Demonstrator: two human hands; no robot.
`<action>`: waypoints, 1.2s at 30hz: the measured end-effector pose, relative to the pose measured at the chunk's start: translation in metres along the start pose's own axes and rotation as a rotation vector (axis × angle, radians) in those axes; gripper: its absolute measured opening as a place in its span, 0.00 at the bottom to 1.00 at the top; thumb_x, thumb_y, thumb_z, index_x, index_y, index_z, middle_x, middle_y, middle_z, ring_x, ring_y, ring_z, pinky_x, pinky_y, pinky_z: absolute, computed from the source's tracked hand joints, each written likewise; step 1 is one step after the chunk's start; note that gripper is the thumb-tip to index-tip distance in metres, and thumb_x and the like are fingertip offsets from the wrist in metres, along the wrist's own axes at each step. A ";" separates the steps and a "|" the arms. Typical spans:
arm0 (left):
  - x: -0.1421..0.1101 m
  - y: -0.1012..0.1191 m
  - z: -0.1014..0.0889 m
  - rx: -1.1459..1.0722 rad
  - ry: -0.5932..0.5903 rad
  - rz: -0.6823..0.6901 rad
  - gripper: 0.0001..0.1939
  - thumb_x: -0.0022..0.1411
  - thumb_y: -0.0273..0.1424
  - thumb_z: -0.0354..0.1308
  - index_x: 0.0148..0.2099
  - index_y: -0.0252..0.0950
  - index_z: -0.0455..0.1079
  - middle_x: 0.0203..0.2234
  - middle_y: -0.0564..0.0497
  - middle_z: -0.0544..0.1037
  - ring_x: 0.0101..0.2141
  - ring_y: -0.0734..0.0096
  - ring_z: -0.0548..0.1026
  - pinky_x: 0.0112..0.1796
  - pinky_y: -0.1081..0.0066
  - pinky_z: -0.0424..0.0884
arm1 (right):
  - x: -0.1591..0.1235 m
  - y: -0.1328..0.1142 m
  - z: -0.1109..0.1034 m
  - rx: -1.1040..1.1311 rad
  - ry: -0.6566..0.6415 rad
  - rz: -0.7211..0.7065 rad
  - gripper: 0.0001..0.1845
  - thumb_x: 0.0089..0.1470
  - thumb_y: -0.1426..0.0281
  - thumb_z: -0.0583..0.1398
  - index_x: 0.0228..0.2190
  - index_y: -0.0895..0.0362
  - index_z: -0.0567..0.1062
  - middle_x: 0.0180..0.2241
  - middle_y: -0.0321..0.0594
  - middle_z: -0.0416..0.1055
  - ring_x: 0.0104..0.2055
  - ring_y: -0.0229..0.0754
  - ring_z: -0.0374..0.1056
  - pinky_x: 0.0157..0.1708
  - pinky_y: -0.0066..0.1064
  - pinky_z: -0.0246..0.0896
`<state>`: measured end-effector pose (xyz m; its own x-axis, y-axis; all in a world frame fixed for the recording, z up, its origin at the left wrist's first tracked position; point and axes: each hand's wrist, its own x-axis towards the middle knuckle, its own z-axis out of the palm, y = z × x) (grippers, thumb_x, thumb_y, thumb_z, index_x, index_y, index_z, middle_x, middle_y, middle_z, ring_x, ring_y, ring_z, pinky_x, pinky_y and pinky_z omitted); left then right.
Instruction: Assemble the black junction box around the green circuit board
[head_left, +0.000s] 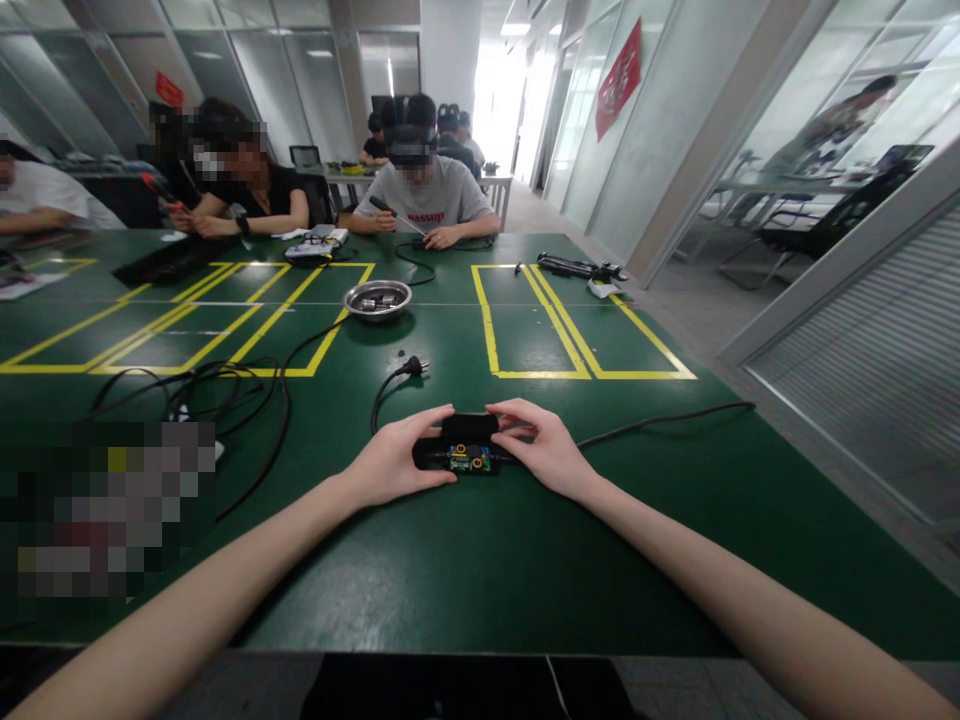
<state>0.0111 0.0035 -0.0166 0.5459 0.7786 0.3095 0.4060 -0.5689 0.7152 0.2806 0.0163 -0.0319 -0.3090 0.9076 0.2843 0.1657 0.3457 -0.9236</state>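
Observation:
A small green circuit board with copper-coloured coils sits in an opened black power adapter case on the table before me. Just behind it is the black casing cover. My left hand curves round the left end, fingertips at the cover's far corner and thumb by the board's near edge. On the other side, my right hand has its fingers and thumb closed about the cover's right end. Black cables run out on both sides, one ending in a mains plug beyond my left hand.
A metal bowl with metal parts stands farther back on the green table. Coiled black cable lies left, beside a blurred-out patch. Yellow tape marks the surface. Across the table, a person holds a screwdriver. Black tools lie back right.

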 end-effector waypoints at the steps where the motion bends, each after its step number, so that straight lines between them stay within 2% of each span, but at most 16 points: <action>1: 0.000 0.000 0.000 -0.003 -0.005 -0.015 0.42 0.55 0.34 0.74 0.69 0.39 0.63 0.62 0.38 0.74 0.52 0.52 0.82 0.54 0.52 0.79 | 0.000 -0.001 0.000 0.009 -0.007 0.001 0.19 0.53 0.70 0.66 0.48 0.53 0.81 0.46 0.42 0.75 0.44 0.41 0.75 0.44 0.35 0.80; 5: 0.000 0.002 -0.001 0.020 -0.010 -0.031 0.36 0.54 0.34 0.74 0.62 0.38 0.66 0.54 0.43 0.80 0.51 0.54 0.82 0.54 0.56 0.79 | 0.000 -0.003 0.000 0.015 -0.040 0.029 0.15 0.53 0.68 0.66 0.45 0.54 0.81 0.44 0.41 0.77 0.45 0.43 0.76 0.45 0.35 0.79; 10: -0.001 0.004 -0.002 0.086 0.004 -0.008 0.30 0.55 0.35 0.73 0.57 0.39 0.69 0.49 0.46 0.81 0.46 0.59 0.82 0.50 0.60 0.79 | -0.001 -0.007 -0.001 0.015 -0.112 0.099 0.12 0.54 0.68 0.65 0.42 0.55 0.79 0.37 0.39 0.79 0.38 0.41 0.78 0.43 0.36 0.79; 17: 0.000 0.006 -0.002 0.080 -0.020 0.055 0.24 0.58 0.32 0.71 0.55 0.38 0.70 0.47 0.46 0.80 0.45 0.62 0.80 0.49 0.62 0.78 | -0.003 -0.017 -0.009 -0.059 -0.222 -0.040 0.11 0.56 0.69 0.64 0.42 0.55 0.78 0.43 0.42 0.79 0.44 0.44 0.78 0.50 0.40 0.77; 23: 0.002 0.009 -0.002 0.053 -0.038 0.130 0.14 0.62 0.32 0.69 0.48 0.38 0.71 0.47 0.45 0.79 0.48 0.61 0.79 0.50 0.62 0.76 | -0.005 -0.021 -0.015 -0.277 -0.272 -0.178 0.12 0.55 0.72 0.63 0.43 0.57 0.78 0.42 0.44 0.80 0.42 0.44 0.77 0.47 0.40 0.75; 27: 0.002 0.010 -0.002 0.044 -0.050 0.127 0.10 0.63 0.32 0.67 0.43 0.37 0.71 0.48 0.44 0.78 0.48 0.61 0.79 0.50 0.62 0.76 | -0.006 -0.019 -0.020 -0.348 -0.308 -0.236 0.15 0.54 0.71 0.65 0.44 0.56 0.77 0.45 0.45 0.79 0.46 0.47 0.76 0.48 0.40 0.74; 30: 0.002 0.009 -0.002 0.055 -0.058 0.108 0.10 0.63 0.33 0.67 0.44 0.37 0.71 0.49 0.43 0.79 0.48 0.61 0.79 0.50 0.62 0.76 | -0.006 -0.018 -0.020 -0.410 -0.337 -0.269 0.18 0.52 0.71 0.67 0.46 0.55 0.76 0.45 0.45 0.78 0.47 0.48 0.75 0.49 0.41 0.72; 34: 0.001 0.008 -0.001 0.114 -0.076 0.071 0.15 0.63 0.32 0.68 0.50 0.38 0.71 0.45 0.46 0.81 0.45 0.60 0.80 0.48 0.62 0.76 | -0.006 -0.019 -0.017 -0.510 -0.336 -0.304 0.19 0.52 0.72 0.67 0.47 0.55 0.76 0.43 0.44 0.78 0.44 0.47 0.74 0.45 0.39 0.71; 36: 0.001 0.009 -0.001 0.140 -0.074 0.085 0.14 0.63 0.33 0.68 0.50 0.37 0.71 0.46 0.45 0.81 0.45 0.60 0.80 0.47 0.61 0.75 | -0.006 -0.020 -0.016 -0.543 -0.334 -0.329 0.20 0.52 0.73 0.67 0.48 0.55 0.75 0.43 0.44 0.78 0.44 0.46 0.73 0.44 0.38 0.71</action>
<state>0.0141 -0.0007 -0.0095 0.6329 0.7076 0.3142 0.4514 -0.6670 0.5928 0.2939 0.0072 -0.0111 -0.6786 0.6446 0.3522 0.4305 0.7375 -0.5204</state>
